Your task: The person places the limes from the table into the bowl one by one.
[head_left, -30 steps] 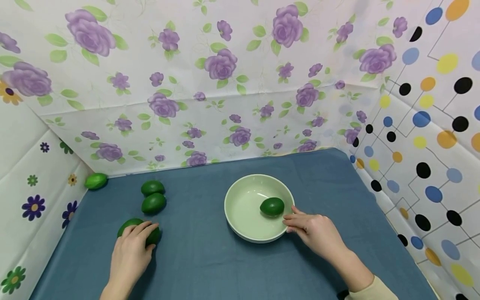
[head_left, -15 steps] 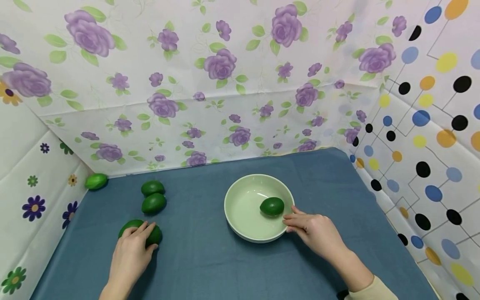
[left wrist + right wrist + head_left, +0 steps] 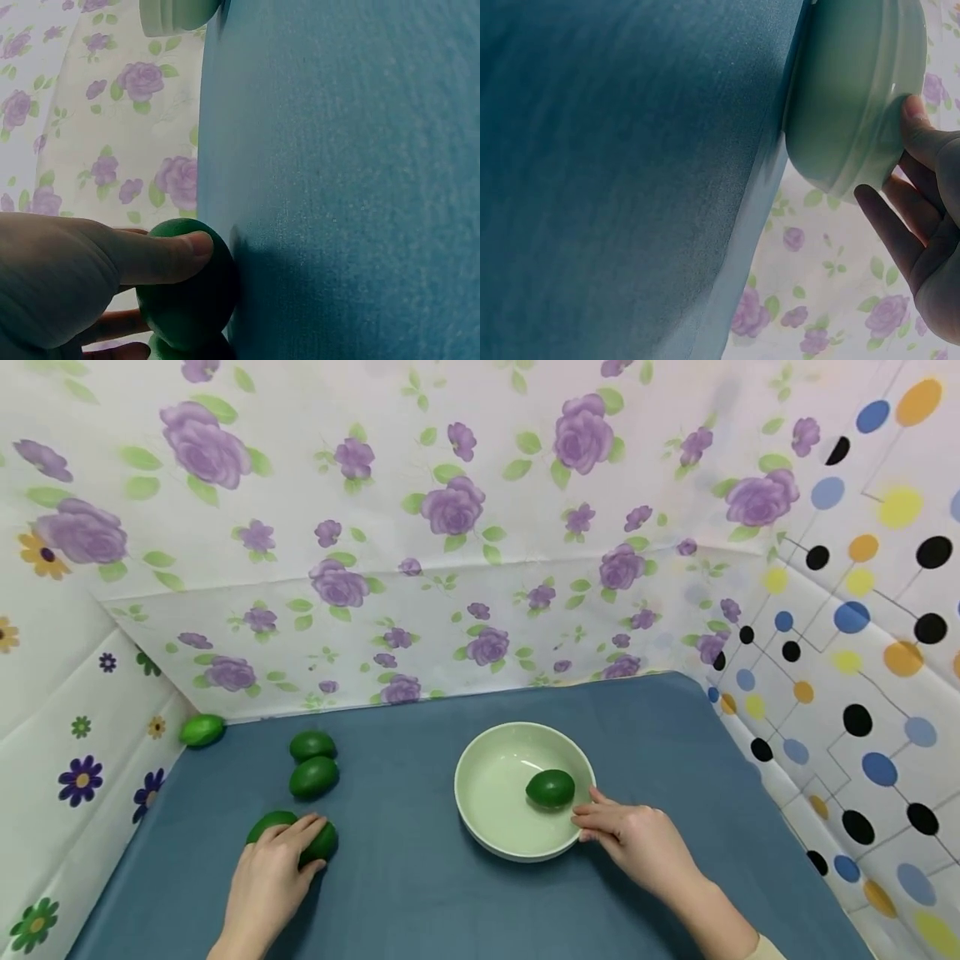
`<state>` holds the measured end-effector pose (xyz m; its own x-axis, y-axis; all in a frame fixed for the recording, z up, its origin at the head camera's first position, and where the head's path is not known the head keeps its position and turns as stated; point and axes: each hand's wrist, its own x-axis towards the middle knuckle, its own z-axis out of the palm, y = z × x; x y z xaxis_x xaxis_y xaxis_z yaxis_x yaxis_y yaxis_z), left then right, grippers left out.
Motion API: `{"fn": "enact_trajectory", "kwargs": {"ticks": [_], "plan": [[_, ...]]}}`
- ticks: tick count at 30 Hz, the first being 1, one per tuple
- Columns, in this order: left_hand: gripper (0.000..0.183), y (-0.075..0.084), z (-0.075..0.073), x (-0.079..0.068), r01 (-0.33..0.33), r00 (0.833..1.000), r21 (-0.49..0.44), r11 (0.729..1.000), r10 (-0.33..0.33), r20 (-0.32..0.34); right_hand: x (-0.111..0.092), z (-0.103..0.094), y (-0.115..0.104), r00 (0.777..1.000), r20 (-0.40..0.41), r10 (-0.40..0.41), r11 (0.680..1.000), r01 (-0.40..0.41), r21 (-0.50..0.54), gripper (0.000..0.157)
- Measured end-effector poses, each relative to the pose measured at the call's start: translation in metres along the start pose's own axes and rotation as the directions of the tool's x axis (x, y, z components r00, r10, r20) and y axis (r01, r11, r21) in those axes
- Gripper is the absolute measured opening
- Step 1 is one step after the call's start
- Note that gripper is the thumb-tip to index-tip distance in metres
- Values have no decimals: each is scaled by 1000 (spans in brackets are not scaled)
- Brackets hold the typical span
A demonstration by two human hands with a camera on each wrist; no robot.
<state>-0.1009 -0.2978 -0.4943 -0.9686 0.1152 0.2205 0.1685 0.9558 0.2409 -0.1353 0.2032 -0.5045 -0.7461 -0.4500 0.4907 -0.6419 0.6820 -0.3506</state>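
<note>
My left hand (image 3: 270, 877) grips a dark green lime (image 3: 191, 296) near the front left of the blue cloth, with the thumb along its side. Another dark green lime (image 3: 268, 825) lies right beside it, partly hidden under the fingers. At the right, my right hand (image 3: 641, 843) holds the rim of a pale green bowl (image 3: 480, 827), fingers over the edge and thumb on the outer wall (image 3: 855, 97). One dark green lime (image 3: 551, 789) lies inside the bowl, toward its right side.
Two dark green limes (image 3: 313, 777) lie close together behind my left hand. A brighter green lime (image 3: 202, 730) sits in the far left corner. Flowered cloth (image 3: 420, 635) hangs along the back, and a dotted cloth (image 3: 855, 718) walls the right side.
The whole head view has shifted slightly, so everything appears lower and a little further right. Both hands keep their places at the lime and the bowl.
</note>
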Motion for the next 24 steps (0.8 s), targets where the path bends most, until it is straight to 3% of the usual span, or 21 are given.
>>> {"fn": "enact_trajectory", "kwargs": {"ticks": [5, 9, 24], "plan": [[67, -1, 2, 2, -42, 999, -12, 999, 41, -33, -3, -1, -3, 1000, -7, 17, 1000, -18, -10, 29], [67, -3, 0, -1, -34, 997, -1, 999, 34, -64, 2, 0, -4, 1000, 13, 12, 1000, -12, -7, 28], [66, 2, 1, -2, -3, 1000, -10, 1000, 3, -4, 2, 1, -4, 1000, 2, 5, 1000, -5, 0, 27]]}}
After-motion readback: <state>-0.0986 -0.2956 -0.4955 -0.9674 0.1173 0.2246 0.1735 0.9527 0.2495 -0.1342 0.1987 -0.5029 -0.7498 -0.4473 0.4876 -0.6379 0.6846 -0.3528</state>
